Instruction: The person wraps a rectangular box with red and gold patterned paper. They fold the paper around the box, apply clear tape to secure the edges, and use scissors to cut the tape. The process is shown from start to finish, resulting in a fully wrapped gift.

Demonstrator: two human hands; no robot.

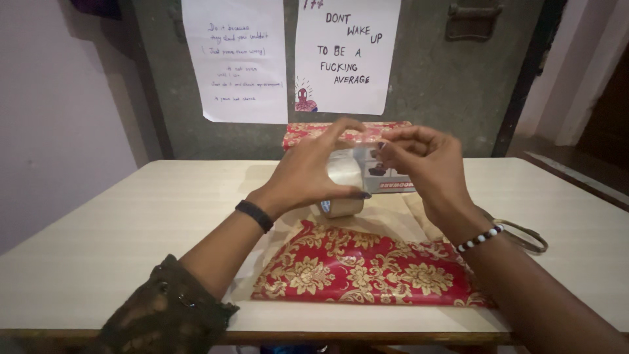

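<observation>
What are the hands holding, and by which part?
Left hand grips a roll of clear tape around its outer rim. Right hand pinches at the roll's top edge, apparently the tape's loose end.

1. A single head-worn camera looks forward and slightly down from the near edge of a pale table point(98, 236), close over the person's forearms.
2. The view faces a dark wall at the top of the frame, where two paper sheets point(236, 59) hang upper centre.
3. Both hands meet at frame centre, very near the lens; the table fills the lower half.
4. With only one view, no scene overlap exists.
</observation>
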